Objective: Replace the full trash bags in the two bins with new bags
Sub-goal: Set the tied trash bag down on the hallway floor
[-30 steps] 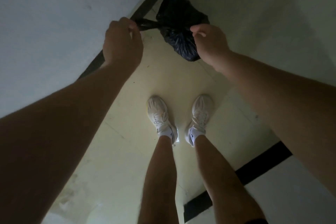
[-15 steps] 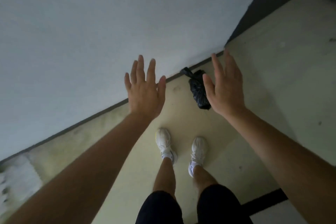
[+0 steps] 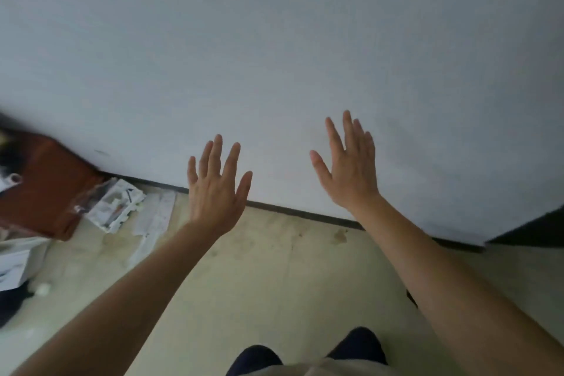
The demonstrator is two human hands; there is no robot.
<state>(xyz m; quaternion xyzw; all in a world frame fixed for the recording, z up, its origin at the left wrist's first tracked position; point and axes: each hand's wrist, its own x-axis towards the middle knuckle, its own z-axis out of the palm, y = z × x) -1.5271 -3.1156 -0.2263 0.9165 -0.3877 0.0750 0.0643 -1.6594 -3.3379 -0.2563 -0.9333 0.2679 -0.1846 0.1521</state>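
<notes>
Hands: left grip (image 3: pixel 213 195), right grip (image 3: pixel 351 168) spread, empty

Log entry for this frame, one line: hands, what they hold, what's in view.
left hand: open, empty | right hand: open, empty | trash bag: not in view | wall ahead | clutter on floor, left
</notes>
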